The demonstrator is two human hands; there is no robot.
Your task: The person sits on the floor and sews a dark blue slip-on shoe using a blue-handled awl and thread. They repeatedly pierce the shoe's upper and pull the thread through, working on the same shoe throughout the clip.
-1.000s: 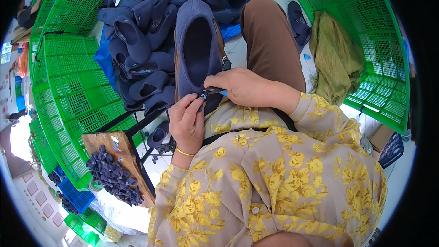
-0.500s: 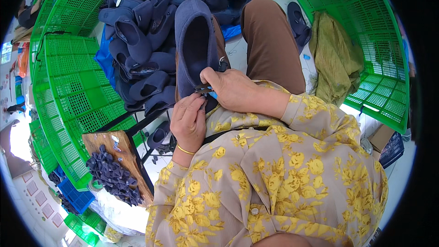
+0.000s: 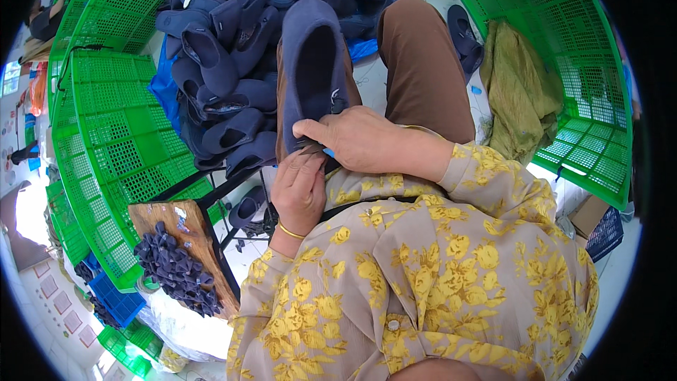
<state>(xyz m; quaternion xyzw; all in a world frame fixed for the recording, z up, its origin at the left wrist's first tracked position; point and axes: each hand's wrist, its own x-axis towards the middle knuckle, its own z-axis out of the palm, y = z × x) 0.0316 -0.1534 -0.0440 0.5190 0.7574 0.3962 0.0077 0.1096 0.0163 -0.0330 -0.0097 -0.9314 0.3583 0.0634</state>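
A dark navy felt slip-on shoe [image 3: 300, 49] rests on my left thigh, toe pointing away and opening up. At its heel end my right hand [image 3: 352, 137] is closed round a small dark cutting tool that looks like thread snips [image 3: 309, 148]; its black end pokes out above the fingers. Below it, my left hand [image 3: 297, 187] pinches at the shoe's heel edge, fingertips beside the blades. What lies between those fingertips is mostly hidden. A bit of blue shows under my right hand.
Many similar navy shoes [image 3: 226, 63] lie heaped on blue sheeting ahead. Green plastic crates [image 3: 120, 141] stand at left, another green crate [image 3: 592, 85] at right beside an olive cloth sack [image 3: 518, 92]. Dark fabric scraps [image 3: 176, 268] cover a wooden board [image 3: 194, 229] at lower left.
The shoe and both hands have shifted slightly to the right in view. The right thumb now stretches over the heel, and the left hand has dropped a little lower.
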